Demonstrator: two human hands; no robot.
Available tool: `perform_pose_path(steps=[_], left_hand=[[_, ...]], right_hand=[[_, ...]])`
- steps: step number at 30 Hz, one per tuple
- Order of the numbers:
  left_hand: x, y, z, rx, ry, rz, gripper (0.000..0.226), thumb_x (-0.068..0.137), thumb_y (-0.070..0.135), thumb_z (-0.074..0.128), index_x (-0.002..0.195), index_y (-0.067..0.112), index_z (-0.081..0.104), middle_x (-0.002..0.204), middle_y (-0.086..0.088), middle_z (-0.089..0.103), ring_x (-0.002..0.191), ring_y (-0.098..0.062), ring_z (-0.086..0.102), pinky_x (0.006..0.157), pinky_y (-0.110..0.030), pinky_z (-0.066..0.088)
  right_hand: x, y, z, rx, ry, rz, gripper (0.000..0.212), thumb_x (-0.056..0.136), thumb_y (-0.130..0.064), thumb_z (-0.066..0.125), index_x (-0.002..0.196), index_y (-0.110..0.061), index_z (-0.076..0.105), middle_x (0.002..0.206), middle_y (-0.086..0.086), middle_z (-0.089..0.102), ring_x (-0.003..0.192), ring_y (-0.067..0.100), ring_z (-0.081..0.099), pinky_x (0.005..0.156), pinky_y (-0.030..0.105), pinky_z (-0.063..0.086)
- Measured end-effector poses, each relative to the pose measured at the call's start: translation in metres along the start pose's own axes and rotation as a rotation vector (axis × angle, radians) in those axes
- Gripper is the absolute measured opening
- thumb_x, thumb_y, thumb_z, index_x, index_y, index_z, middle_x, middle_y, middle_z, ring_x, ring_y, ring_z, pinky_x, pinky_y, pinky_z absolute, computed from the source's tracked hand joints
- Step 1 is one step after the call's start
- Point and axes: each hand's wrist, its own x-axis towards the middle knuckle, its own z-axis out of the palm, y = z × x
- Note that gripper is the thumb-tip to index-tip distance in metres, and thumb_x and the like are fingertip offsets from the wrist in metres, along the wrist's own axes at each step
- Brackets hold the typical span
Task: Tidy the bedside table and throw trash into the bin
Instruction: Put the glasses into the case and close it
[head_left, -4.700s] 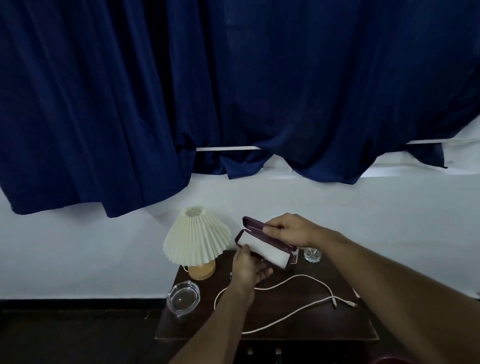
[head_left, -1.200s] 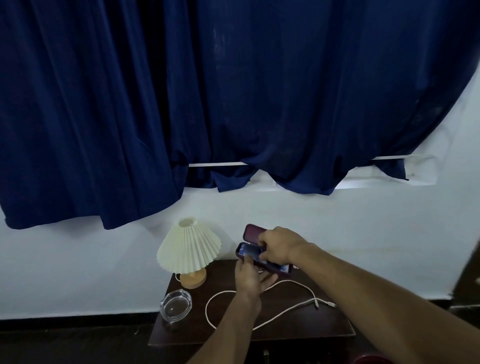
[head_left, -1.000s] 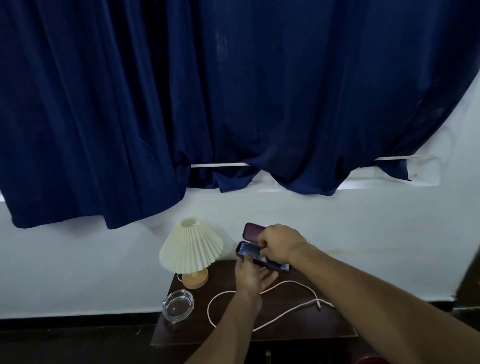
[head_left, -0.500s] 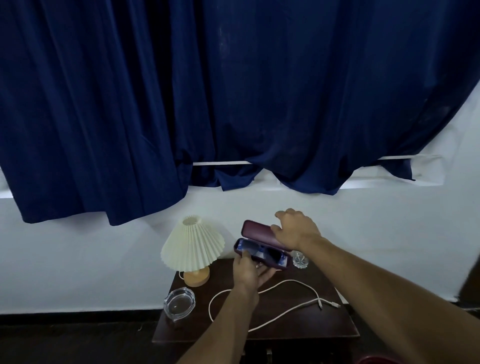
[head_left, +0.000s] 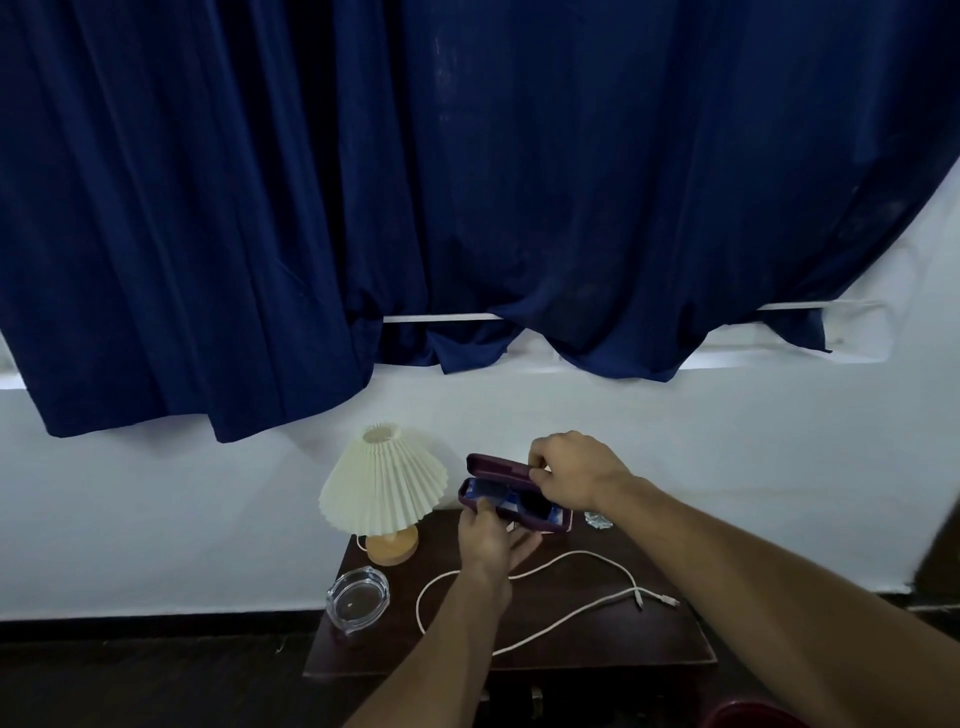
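Note:
A maroon glasses case (head_left: 501, 470) hangs half open above the back of the dark wooden bedside table (head_left: 582, 644). Its inside shows blue lining and something dark that I cannot make out. My left hand (head_left: 491, 540) holds the case's lower half from underneath. My right hand (head_left: 571, 475) grips the lid from above, pressing it down toward the base. A white charging cable (head_left: 571, 613) loops across the tabletop.
A cream pleated lamp (head_left: 384, 488) on a wooden base stands at the table's back left. A clear glass ashtray (head_left: 357, 600) sits at the left edge. A small crystal object (head_left: 597, 519) lies at the back right. Dark blue curtains (head_left: 467, 208) hang above. A red rim (head_left: 748, 714) shows bottom right.
My right hand left the inside of the case and moved onto the lid, which has come down. The white cloth seen earlier in the case is out of sight.

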Motion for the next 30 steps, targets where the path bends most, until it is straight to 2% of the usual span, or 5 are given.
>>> perform_pose_path(steps=[9, 15, 19, 25, 30], left_hand=[[0.001, 0.004, -0.001, -0.006, 0.007, 0.036, 0.034, 0.110, 0.028, 0.032, 0.134, 0.011, 0.049, 0.113, -0.024, 0.072, 0.081, -0.032, 0.077, 0.061, -0.037, 0.064], [0.001, 0.002, -0.002, 0.049, 0.008, 0.047, 0.033, 0.111, 0.029, 0.032, 0.135, 0.013, 0.049, 0.110, -0.021, 0.074, 0.082, -0.031, 0.078, 0.065, -0.038, 0.065], [-0.001, 0.000, -0.002, 0.095, -0.027, 0.043, 0.032, 0.110, 0.030, 0.033, 0.132, 0.016, 0.051, 0.109, -0.017, 0.075, 0.084, -0.029, 0.078, 0.070, -0.040, 0.065], [-0.004, -0.001, 0.001, 0.097, -0.039, 0.040, 0.033, 0.110, 0.030, 0.032, 0.132, 0.014, 0.052, 0.113, -0.018, 0.074, 0.086, -0.030, 0.078, 0.066, -0.038, 0.064], [-0.007, 0.000, 0.003, 0.071, -0.054, 0.042, 0.032, 0.111, 0.029, 0.032, 0.131, 0.014, 0.052, 0.114, -0.018, 0.073, 0.086, -0.032, 0.078, 0.067, -0.038, 0.064]], right_hand=[[-0.001, -0.001, 0.013, -0.003, 0.047, -0.024, 0.042, 0.086, -0.055, 0.053, 0.116, -0.027, 0.063, 0.109, -0.001, 0.073, 0.099, 0.026, 0.066, 0.080, 0.035, 0.052], [-0.001, 0.000, 0.022, -0.093, 0.185, -0.078, 0.031, 0.104, -0.038, 0.037, 0.123, -0.022, 0.055, 0.111, 0.008, 0.071, 0.095, 0.033, 0.066, 0.071, 0.037, 0.044], [0.000, 0.002, 0.023, -0.086, 0.151, -0.059, 0.031, 0.102, -0.033, 0.041, 0.126, -0.019, 0.055, 0.115, 0.009, 0.067, 0.098, 0.033, 0.065, 0.075, 0.038, 0.047], [0.000, 0.007, 0.020, 0.024, 0.031, -0.012, 0.055, 0.092, -0.054, 0.055, 0.136, -0.021, 0.050, 0.123, 0.007, 0.063, 0.109, 0.028, 0.062, 0.091, 0.038, 0.053], [0.000, 0.007, 0.018, 0.033, 0.038, 0.023, 0.059, 0.084, -0.050, 0.064, 0.136, -0.025, 0.051, 0.122, 0.003, 0.063, 0.108, 0.026, 0.062, 0.085, 0.035, 0.051]])
